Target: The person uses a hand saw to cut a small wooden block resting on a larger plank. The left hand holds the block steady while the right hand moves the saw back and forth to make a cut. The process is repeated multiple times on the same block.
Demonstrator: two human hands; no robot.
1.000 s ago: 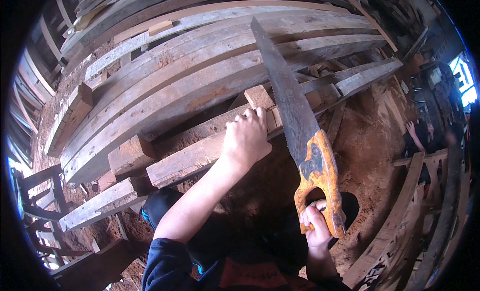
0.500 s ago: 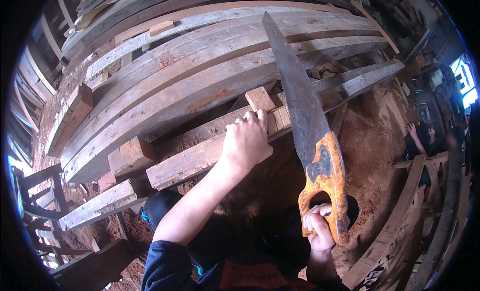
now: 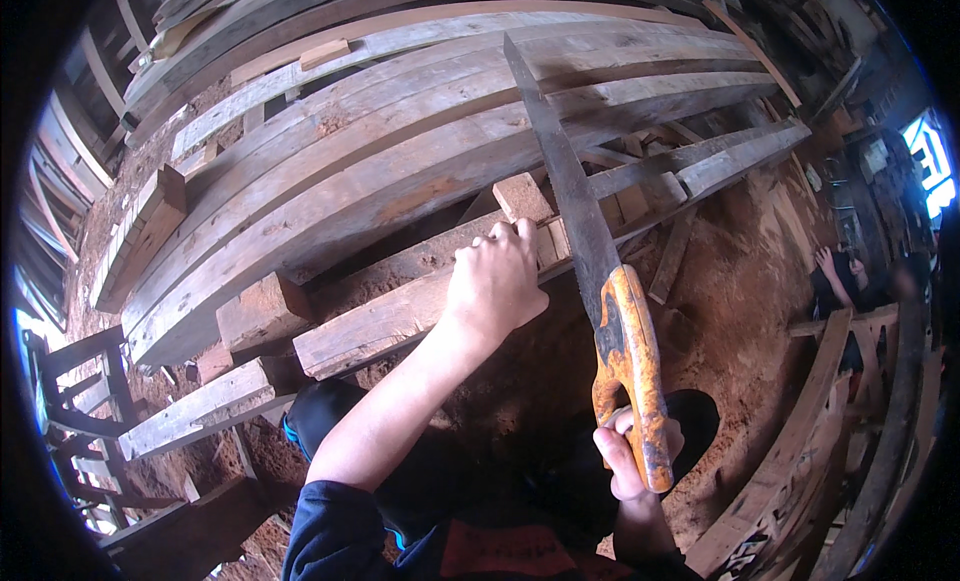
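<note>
My right hand (image 3: 635,451) is closed around the worn yellow handle of a hand saw (image 3: 575,181). The saw's long, dull metal blade points away from me, across the end of a wooden beam (image 3: 375,326). Whether its teeth touch the wood I cannot tell. With fingers curled over its far side, my left hand (image 3: 495,281) grips this beam just left of the blade. A small wooden block (image 3: 522,198) sits right beyond my left fingertips.
Long grey timbers (image 3: 400,171) lie stacked beyond the beam. A short wood block (image 3: 262,313) stands at the left. Reddish sawdust covers the ground (image 3: 730,351). At the far right a person's hand (image 3: 826,262) shows above a wooden frame (image 3: 840,326).
The saw has shifted a little to the left and rolled, so its blade and handle now show more edge-on. My left hand stays nearly still on the beam.
</note>
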